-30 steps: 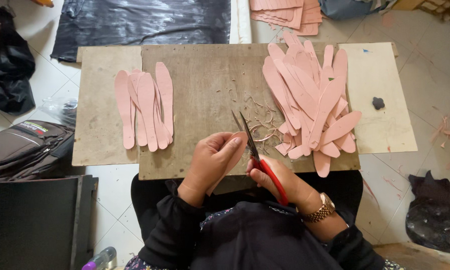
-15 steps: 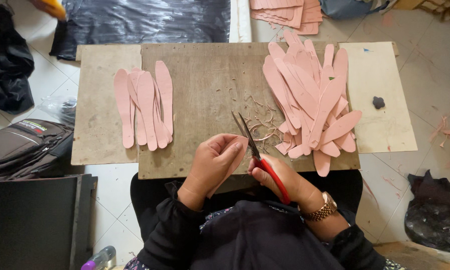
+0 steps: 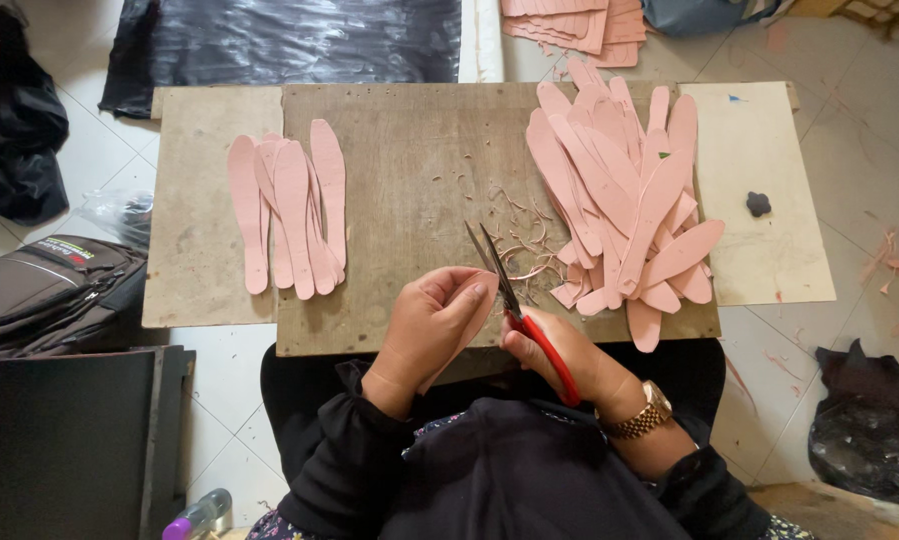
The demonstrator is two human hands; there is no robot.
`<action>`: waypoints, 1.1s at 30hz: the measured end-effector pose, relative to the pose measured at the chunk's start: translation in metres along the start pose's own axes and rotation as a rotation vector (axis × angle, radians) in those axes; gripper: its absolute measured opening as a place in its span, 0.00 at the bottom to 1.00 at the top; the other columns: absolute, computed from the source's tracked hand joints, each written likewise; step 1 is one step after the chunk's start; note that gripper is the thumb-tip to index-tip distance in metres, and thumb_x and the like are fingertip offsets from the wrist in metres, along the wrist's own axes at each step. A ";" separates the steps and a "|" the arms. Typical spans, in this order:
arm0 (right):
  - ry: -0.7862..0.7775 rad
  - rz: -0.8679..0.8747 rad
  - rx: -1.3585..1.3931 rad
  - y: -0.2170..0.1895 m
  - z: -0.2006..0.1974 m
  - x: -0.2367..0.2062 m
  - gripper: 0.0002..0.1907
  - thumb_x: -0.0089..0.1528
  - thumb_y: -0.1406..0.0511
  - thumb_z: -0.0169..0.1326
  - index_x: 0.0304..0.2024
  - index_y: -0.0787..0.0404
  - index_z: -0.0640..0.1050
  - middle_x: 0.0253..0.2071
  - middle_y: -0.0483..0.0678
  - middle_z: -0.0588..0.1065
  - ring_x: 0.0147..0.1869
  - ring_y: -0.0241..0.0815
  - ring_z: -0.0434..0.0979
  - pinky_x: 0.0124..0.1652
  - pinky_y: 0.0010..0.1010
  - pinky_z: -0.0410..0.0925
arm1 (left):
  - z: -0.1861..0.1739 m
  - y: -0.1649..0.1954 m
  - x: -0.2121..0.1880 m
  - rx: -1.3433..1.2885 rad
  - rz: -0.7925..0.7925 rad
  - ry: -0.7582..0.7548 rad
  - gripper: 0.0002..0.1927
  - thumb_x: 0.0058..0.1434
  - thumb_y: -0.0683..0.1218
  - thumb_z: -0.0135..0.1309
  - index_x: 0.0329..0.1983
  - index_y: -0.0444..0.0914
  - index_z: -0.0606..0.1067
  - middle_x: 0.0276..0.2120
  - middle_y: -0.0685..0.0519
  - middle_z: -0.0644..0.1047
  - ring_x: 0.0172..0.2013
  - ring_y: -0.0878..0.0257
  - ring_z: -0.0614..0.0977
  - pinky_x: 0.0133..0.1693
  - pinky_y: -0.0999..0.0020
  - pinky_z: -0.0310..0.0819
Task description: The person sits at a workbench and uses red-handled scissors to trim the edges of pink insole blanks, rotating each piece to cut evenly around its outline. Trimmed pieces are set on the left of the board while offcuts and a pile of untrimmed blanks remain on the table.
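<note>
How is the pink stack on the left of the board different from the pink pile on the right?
The left stack holds few pieces, lying nearly parallel and upright in the view; the right pile holds many more, fanned and crisscrossed. The right pile overhangs the board's near edge; the left stack lies across two boards' seam. Both are the same long pink shapes.

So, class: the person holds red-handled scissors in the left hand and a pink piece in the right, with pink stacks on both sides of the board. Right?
Not quite: the hands are swapped. The head view shows the red-handled scissors in the right hand and the pink piece in the left hand. Pink stacks do lie on both sides of the board.
</note>
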State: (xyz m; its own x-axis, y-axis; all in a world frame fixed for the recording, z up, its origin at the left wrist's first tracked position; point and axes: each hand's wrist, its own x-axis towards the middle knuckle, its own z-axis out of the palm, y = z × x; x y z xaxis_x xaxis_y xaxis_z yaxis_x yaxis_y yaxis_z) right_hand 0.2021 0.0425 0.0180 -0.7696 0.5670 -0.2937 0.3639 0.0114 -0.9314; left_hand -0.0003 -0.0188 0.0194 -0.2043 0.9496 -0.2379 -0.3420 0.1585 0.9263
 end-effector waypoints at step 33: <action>-0.063 -0.038 0.096 0.012 -0.004 -0.003 0.27 0.67 0.44 0.45 0.33 0.60 0.70 0.24 0.40 0.66 0.26 0.30 0.65 0.27 0.23 0.65 | -0.007 -0.010 0.001 0.084 0.004 -0.053 0.11 0.66 0.42 0.55 0.45 0.28 0.79 0.36 0.54 0.83 0.37 0.73 0.80 0.40 0.78 0.76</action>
State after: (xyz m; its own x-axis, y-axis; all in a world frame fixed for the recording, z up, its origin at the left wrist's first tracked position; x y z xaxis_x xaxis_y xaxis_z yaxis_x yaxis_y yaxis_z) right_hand 0.2109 0.0441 0.0082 -0.8148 0.5144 -0.2676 0.2841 -0.0482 -0.9576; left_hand -0.0035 -0.0212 0.0073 -0.1559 0.9628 -0.2205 -0.2625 0.1748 0.9490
